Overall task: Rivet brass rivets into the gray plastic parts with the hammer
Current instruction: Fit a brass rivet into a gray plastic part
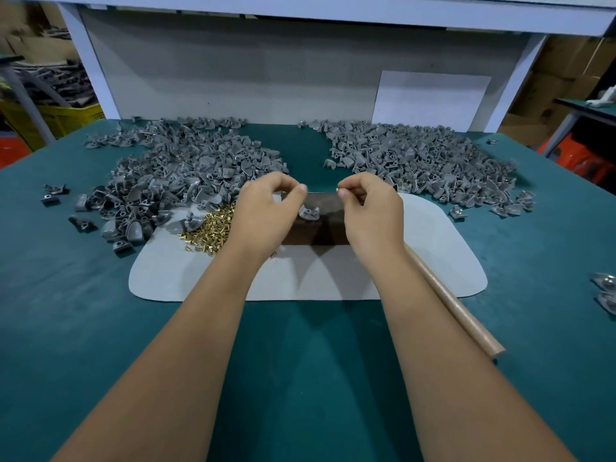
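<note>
The right hand [368,208] is pinching a single brass rivet [338,189] between thumb and fingertip, the other fingers curled in, and the rivet's long axis is running across the view, its free end pointing toward nine o'clock. Facing it, the left hand [266,208] is hovering with fingers curled, thumb and forefinger drawn close together; whether anything is sitting in that pinch, I cannot tell. The two hands are standing just apart. Between and below them one gray plastic part [309,212] is lying on a dark block [320,228], its two round holes facing up. The block is resting on a pale mat [433,248] on the green table [300,361].

Moving outward: at nine o'clock from the left hand, loose brass rivets [210,230] are lying in a heap on the mat's edge. Past them, at ten o'clock, a big pile of gray parts [180,171] is spreading over the table, and at two o'clock a second pile [420,161] is doing the same. The hammer's wooden handle [456,308] is lying at five o'clock from the right hand, running under the forearm, butt end toward the near right; its head is hidden.

At far left, off the table, a yellow crate [70,120] is holding dark, long pieces too blurred to name.
</note>
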